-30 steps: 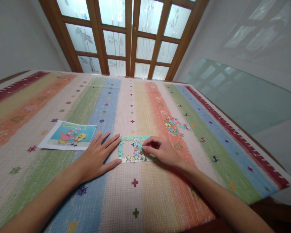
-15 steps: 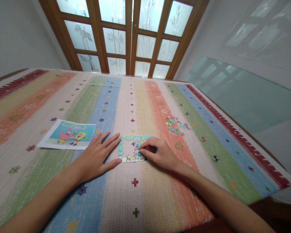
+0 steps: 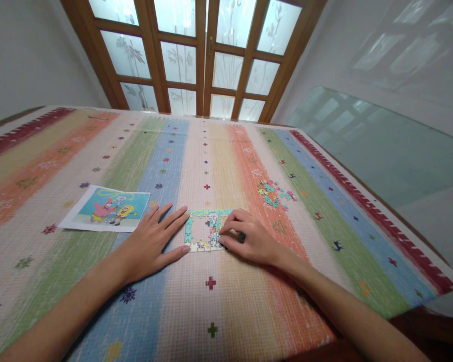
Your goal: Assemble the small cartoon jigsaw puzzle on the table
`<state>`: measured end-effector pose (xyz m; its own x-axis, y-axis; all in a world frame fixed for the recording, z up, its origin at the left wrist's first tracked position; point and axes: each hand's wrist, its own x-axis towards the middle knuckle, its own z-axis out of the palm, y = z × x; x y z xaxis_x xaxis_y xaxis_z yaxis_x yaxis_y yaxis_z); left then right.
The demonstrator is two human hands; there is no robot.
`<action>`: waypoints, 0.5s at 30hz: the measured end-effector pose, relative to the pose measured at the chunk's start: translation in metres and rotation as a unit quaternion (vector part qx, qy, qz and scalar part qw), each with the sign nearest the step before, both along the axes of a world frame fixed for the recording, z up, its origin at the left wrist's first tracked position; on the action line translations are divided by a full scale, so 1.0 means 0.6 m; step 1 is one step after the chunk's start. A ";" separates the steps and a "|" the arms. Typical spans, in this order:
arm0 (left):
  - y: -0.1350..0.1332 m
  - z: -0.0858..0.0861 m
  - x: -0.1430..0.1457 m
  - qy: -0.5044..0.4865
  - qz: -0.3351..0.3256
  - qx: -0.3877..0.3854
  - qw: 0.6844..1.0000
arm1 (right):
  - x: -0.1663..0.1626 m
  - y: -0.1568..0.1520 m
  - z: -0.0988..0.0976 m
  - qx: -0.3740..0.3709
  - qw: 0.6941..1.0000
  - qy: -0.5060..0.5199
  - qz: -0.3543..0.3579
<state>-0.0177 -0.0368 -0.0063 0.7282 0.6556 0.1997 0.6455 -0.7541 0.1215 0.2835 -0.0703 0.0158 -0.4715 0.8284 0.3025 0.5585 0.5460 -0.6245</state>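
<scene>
A partly assembled jigsaw puzzle (image 3: 187, 232) lies on the striped tablecloth in front of me. Its border and a column with a pale cartoon figure are joined, and cloth shows through the gap inside. My left hand (image 3: 156, 239) rests flat with fingers spread, fingertips at the puzzle's left edge. Over the puzzle's right part, my right hand (image 3: 247, 237) has its thumb and index finger brought together beside the figure. Whether a puzzle piece is between those fingertips is hidden. The same hand covers the puzzle's right edge.
A printed cartoon picture (image 3: 109, 208) lies left of my left hand. Several loose puzzle pieces (image 3: 274, 193) are heaped beyond my right hand. The tablecloth (image 3: 211, 306) covers the table. Wooden doors with frosted panes (image 3: 179, 60) stand behind it, and a glass panel (image 3: 377, 130) leans at right.
My right thumb and fingertips have shifted slightly down and to the right on the puzzle. My left hand keeps its place at the left edge.
</scene>
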 end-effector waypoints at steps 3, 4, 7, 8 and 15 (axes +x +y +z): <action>0.000 0.001 0.000 0.001 0.000 0.001 1.000 | 0.002 0.001 -0.002 -0.004 1.000 0.002 0.008; 0.000 0.001 0.000 0.001 0.001 0.000 1.000 | 0.002 0.001 -0.003 -0.005 1.000 0.003 0.010; 0.001 0.001 0.000 -0.005 0.002 -0.002 1.000 | 0.002 0.001 -0.004 -0.009 1.000 0.004 0.010; 0.001 0.000 0.000 -0.007 0.002 -0.002 1.000 | 0.002 0.001 -0.005 -0.008 1.000 0.004 0.008; 0.002 -0.003 -0.003 -0.002 -0.003 -0.002 1.000 | 0.001 0.000 -0.004 -0.003 1.000 -0.001 0.012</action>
<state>-0.0194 -0.0358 -0.0083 0.7310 0.6520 0.2011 0.6406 -0.7573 0.1269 0.2842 -0.0701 0.0132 -0.4922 0.8183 0.2968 0.5464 0.5558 -0.6265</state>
